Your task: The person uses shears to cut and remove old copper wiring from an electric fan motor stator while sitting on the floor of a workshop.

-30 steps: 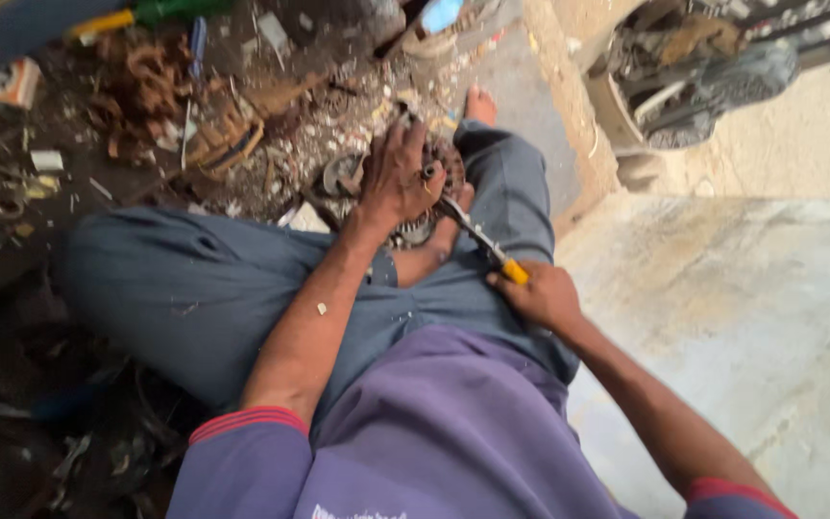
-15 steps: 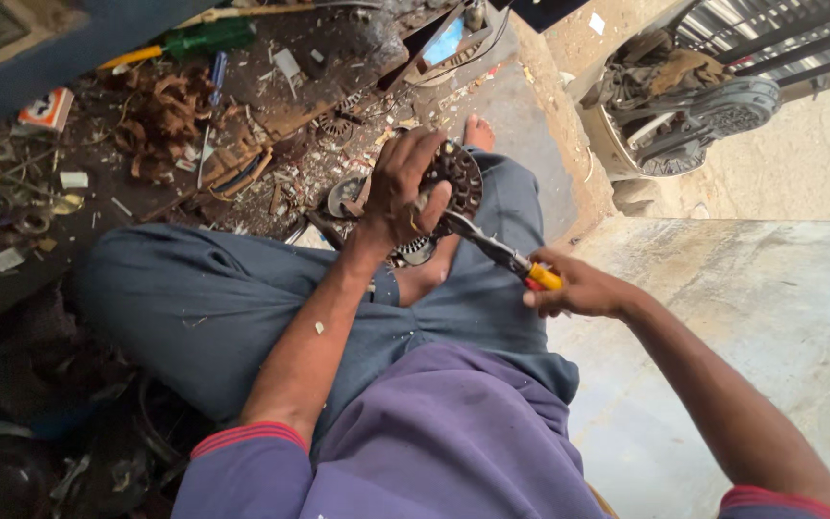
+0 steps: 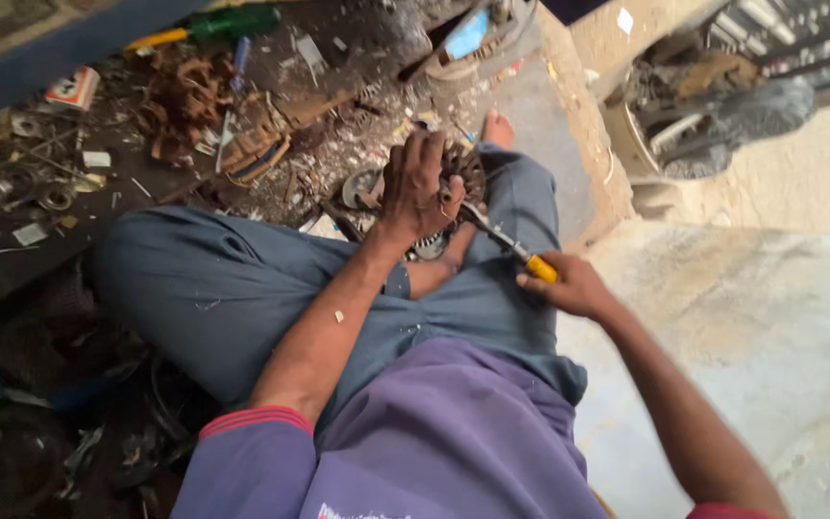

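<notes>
fingers of left hand (image 3: 413, 187) clamp round metal part (image 3: 461, 168); right hand (image 3: 569, 285) grips yellow-handled screwdriver (image 3: 506, 245).

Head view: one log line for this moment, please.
left hand grips round metal part on lap | right hand holds yellow-handled screwdriver, tip at part | scrap-littered floor

Packages and labels among the floor clutter

A small red-and-white carton (image 3: 73, 88) lies tilted at ten o'clock, near the blue edge. Flat white scraps, perhaps labels, sit at nine o'clock: one (image 3: 96, 159) just below the carton, another (image 3: 29, 234) lower left. A light-blue rectangular panel (image 3: 468, 34), possibly a screen, leans at twelve o'clock. A white sticker (image 3: 625, 20) marks the tan wall at one o'clock.
</notes>
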